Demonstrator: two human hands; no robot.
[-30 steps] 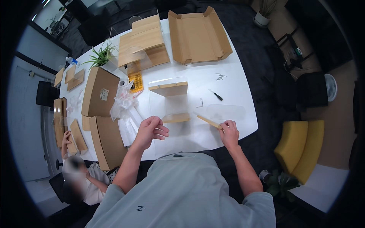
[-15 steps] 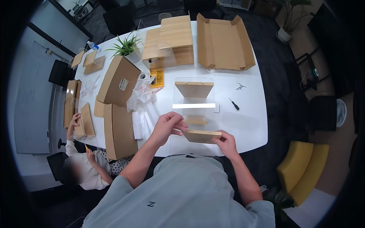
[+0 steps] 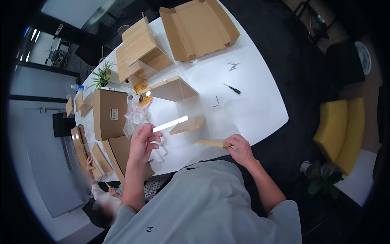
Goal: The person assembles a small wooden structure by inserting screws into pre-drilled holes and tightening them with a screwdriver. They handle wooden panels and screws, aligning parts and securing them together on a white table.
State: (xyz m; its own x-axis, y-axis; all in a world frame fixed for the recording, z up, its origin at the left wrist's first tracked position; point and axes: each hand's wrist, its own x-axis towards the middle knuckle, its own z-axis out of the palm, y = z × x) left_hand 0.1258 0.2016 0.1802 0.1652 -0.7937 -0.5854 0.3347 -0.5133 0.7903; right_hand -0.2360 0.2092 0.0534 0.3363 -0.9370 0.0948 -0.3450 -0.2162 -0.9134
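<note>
My right hand [image 3: 240, 150] was clamped on one end of a thin wooden board [image 3: 212, 143], thumb and fingers pinching it. That piece was on my side of the upright wooden board [image 3: 174, 89] and somewhat to its right, its narrow edge facing up and its free end pointing to my left.

My left hand [image 3: 142, 143] was raised on my side of the upright wooden board and to its left, the fingers bent and a little spread. They came close to the bright streak along a clear panel [image 3: 170, 123], but I could not tell whether they gripped that see-through sheet or nothing at all.

What looked like a second wooden board [image 3: 188, 125] showed just nearer me than the upright wooden board. To the right of the upright wooden board lay a hex key [image 3: 217, 101] and, farther right, a dark-handled screwdriver [image 3: 232, 88]; some small metal pieces [image 3: 233, 66] were right of it and farther from me.

Beyond the upright wooden board sat an open cardboard tray [image 3: 201, 30]. Crumpled plastic wrap [image 3: 136, 118] lay to its left, with a cardboard box [image 3: 109, 101] farther left.
</note>
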